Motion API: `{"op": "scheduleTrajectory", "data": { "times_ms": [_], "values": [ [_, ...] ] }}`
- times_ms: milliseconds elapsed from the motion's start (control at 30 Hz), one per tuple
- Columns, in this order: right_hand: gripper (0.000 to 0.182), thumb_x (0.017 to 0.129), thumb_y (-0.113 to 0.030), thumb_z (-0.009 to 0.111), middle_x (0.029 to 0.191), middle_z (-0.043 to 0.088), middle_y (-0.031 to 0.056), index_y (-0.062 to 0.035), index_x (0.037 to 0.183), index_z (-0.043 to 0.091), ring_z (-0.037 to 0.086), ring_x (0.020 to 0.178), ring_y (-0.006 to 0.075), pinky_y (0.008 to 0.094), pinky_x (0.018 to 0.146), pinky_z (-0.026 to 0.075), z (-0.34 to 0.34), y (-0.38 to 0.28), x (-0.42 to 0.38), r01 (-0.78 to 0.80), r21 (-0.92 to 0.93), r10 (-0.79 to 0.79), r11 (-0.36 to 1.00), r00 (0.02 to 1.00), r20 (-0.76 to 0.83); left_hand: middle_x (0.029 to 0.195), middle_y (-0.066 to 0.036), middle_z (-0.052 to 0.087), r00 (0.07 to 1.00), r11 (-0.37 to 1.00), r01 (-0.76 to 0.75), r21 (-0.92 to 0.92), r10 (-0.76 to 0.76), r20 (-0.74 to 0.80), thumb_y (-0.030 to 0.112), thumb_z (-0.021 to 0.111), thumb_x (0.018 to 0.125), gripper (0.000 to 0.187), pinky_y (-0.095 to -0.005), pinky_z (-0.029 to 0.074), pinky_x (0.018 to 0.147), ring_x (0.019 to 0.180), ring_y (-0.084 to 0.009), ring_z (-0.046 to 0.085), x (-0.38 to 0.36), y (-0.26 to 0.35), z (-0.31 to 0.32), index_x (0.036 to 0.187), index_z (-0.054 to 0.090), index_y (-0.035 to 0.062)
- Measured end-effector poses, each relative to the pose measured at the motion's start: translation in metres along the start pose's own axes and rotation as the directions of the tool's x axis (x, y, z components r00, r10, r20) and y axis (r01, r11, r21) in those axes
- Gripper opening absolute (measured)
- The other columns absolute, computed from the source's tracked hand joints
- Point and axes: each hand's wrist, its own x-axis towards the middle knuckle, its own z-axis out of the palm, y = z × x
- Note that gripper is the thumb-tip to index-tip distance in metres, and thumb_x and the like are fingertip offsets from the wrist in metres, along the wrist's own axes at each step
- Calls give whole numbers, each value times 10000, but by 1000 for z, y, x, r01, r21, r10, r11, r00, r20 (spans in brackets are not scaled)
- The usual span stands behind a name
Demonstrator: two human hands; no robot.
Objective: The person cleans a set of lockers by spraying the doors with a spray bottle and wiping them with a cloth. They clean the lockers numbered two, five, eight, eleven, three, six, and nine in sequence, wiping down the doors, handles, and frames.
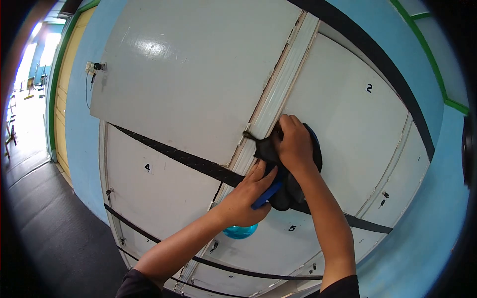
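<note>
My right hand (296,144) is closed on a bunched black cloth (268,149), its fingers bent into the fabric. A thin loop of the cloth sticks out to the left over the white upright strip. Lower down, my left hand (246,196) is wrapped round a bottle with a blue upper part (267,195) and clear teal liquid (241,232) in its base. My palm hides the middle of the bottle. The fingertips of this hand reach the cloth's lower left edge. More dark fabric hangs below the right hand, in front of the locker doors.
Pale locker doors carry numbers, among them door 2 (343,99), door 4 (159,174) and door 5 (278,243). The upper left door (194,64) has keys (93,74) hanging at its edge. Black strips run between rows. A doorway (37,89) and dark floor (64,228) lie at left.
</note>
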Motion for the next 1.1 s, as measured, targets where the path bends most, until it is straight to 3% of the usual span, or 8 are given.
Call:
{"op": "scheduleTrajectory", "data": {
  "times_ms": [100, 267, 400, 567, 667, 867, 1033, 1100],
  "values": [
    [220, 754, 8, 723, 863, 604, 160, -10, 866, 535, 617, 793, 385, 448, 685, 488, -15, -11, -1, 28, 106, -24, 994, 999, -40, 1572, -350, 226, 997, 997, 37, -65, -33, 64, 18, 619, 645, 864, -499, 208, 1207, 1489, -490, 206, -1, 2, -5, 1465, 380, -112],
    [217, 774, -5, 714, 882, 583, 164, -13, 876, 522, 614, 814, 394, 472, 704, 486, -21, -12, 0, 2, 140, -6, 990, 1000, 28, 1480, -361, 339, 994, 997, -67, 47, 70, -81, 14, 620, 662, 838, -506, 274, 1177, 1412, -516, 331, -16, 12, -9, 1452, 375, -117],
    [218, 762, -3, 716, 867, 575, 161, -13, 865, 524, 608, 788, 387, 461, 688, 484, -22, -15, 1, -22, 148, 18, 989, 999, 27, 1484, -370, 340, 994, 997, -80, -6, 79, -79, 27, 632, 685, 809, -514, 278, 1175, 1404, -520, 342, -18, 8, -18, 1440, 378, -120],
    [231, 740, 10, 724, 851, 566, 157, -14, 851, 522, 602, 752, 375, 453, 660, 480, -28, -20, 3, -9, 162, 7, 987, 1000, 16, 1521, -353, 315, 1000, 994, 29, 107, -29, -6, 53, 656, 707, 825, -515, 282, 1176, 1413, -522, 326, -21, 6, -17, 1455, 350, -111],
    [240, 730, 19, 728, 845, 562, 155, -15, 841, 519, 598, 739, 370, 452, 650, 478, -28, -21, 2, 6, 171, -6, 985, 1000, -4, 1516, -336, 330, 999, 978, -10, 209, 16, -28, 70, 660, 709, 856, -518, 294, 1169, 1413, -513, 328, -26, -3, -9, 1477, 321, -98],
    [259, 706, 43, 732, 826, 553, 151, -13, 827, 510, 591, 720, 361, 443, 643, 475, -30, -22, 0, 31, 186, -22, 982, 998, -51, 1484, -314, 371, 1000, 996, 10, 93, -10, -2, 86, 660, 708, 857, -542, 313, 1149, 1394, -493, 356, -22, -4, -15, 1479, 322, -78],
    [275, 682, 55, 739, 802, 544, 147, -14, 808, 505, 584, 701, 352, 427, 634, 470, -29, -26, 3, -11, 191, 18, 982, 999, -38, 1430, -316, 412, 1000, 992, 10, 130, -8, -16, 90, 664, 706, 827, -527, 326, 1144, 1353, -506, 393, -26, -3, -14, 1451, 350, -81],
    [289, 636, 55, 750, 758, 549, 113, -15, 789, 515, 572, 640, 271, 369, 598, 465, -28, -23, 5, -2, 168, 13, 986, 997, -70, 1409, -317, 427, 999, 990, -36, 138, 40, -27, 96, 666, 708, 815, -524, 331, 1141, 1335, -511, 410, -23, -3, -13, 1442, 360, -83]
  ]
}}
